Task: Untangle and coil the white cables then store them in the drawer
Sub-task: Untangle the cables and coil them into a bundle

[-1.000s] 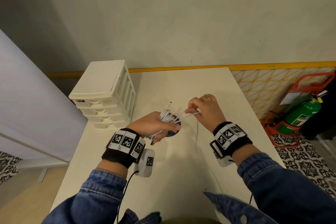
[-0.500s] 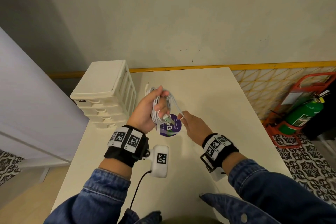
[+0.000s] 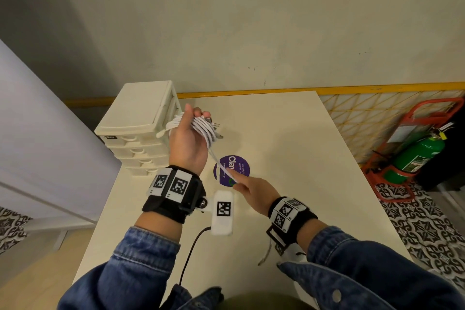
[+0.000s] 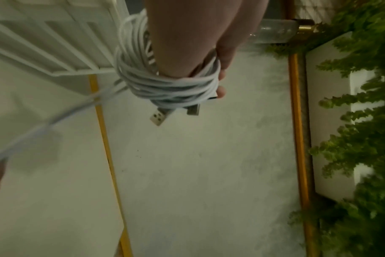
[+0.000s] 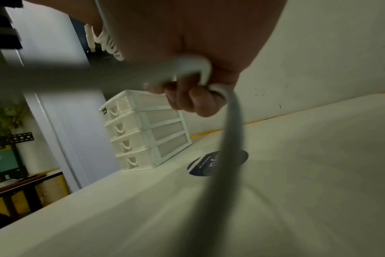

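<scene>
Left hand (image 3: 189, 143) raised above the desk (image 3: 289, 184), just beside the white drawer unit (image 3: 141, 128); its grip is closed round the white cables (image 3: 205, 131), wound in loops around the fingers, two USB plugs (image 4: 158, 117) sticking out. One strand runs taut down to the right hand (image 3: 254, 190), pinched in its grip over a purple round sticker (image 3: 236, 166). All four drawers closed.

the head view looks steeply down from above at the table (image 3: 289, 133), while each wrist view sits close against its own hand, and all three share the drawer unit (image 3: 141, 118) (image 4: 55, 43) (image 5: 147, 132).
</scene>
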A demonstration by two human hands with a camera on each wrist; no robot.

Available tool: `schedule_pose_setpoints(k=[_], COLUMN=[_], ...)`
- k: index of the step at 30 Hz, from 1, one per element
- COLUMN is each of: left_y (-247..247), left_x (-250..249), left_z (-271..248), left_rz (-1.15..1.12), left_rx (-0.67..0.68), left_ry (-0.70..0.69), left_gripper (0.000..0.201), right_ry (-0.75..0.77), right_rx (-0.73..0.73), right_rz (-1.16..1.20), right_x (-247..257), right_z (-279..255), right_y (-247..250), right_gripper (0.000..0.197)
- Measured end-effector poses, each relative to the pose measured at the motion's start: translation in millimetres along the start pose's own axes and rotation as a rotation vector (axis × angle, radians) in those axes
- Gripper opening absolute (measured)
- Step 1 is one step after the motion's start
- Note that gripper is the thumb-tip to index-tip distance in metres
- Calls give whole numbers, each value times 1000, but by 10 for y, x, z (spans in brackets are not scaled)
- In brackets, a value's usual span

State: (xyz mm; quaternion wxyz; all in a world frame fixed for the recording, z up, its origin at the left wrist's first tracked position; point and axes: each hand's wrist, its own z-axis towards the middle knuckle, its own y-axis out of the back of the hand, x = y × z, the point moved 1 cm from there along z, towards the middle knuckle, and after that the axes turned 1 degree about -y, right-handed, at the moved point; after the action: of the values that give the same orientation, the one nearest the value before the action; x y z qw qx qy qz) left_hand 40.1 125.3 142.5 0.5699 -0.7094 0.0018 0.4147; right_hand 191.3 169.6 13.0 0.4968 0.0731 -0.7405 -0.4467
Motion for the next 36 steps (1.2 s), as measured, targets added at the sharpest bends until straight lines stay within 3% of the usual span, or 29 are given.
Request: schedule_pose_setpoints(k=[3, 5, 7, 9, 11, 14, 17, 21, 24, 27, 28, 32, 36], left_y=[51, 106, 214, 293, 361, 455, 393, 327, 295, 204, 204, 261, 263], left_x=[18, 43, 74, 100, 110, 133, 179, 269, 248, 227, 233, 247, 208], left_z=[-3, -26, -6, 24, 66, 77, -94, -239, -249, -279, -277, -245, -252], left_rz=[196, 493, 839, 1119, 1312, 1507, 1455, 1184, 1291, 1282, 1242, 1147, 1017], left_rx=[-128, -159, -112, -27, 48, 152, 349, 448, 538, 622, 628, 629, 693], left_ry=[-147, -251, -349, -400, -347, -22, 431, 750, 805, 834, 836, 799, 764], left_gripper=[11, 21, 33, 29, 25, 54, 81, 80, 77, 35, 32, 44, 45], right_ry=[82, 178, 292, 395, 466, 499, 488, 387, 336, 312, 314, 349, 268], right_rx=[-7, -76, -166, -245, -306, -380, -451, -441, -374, -285, -285, -317, -178], right_rz=[23, 14, 2, -8, -23, -82, -89, -12, -17, 44, 81, 199, 395], right_x=[75, 143, 224, 302, 368, 391, 359, 283, 102, 37, 47, 124, 252], right_z=[-10, -21, -40, -50, -52, -24, 10, 35, 70, 87, 89, 85, 65], right_y=[-29, -24, 3, 53, 131, 255, 364, 539, 601, 556, 534, 496, 537], right_gripper=[43, 40, 38, 39, 37, 35, 24, 22, 37, 38, 37, 36, 32])
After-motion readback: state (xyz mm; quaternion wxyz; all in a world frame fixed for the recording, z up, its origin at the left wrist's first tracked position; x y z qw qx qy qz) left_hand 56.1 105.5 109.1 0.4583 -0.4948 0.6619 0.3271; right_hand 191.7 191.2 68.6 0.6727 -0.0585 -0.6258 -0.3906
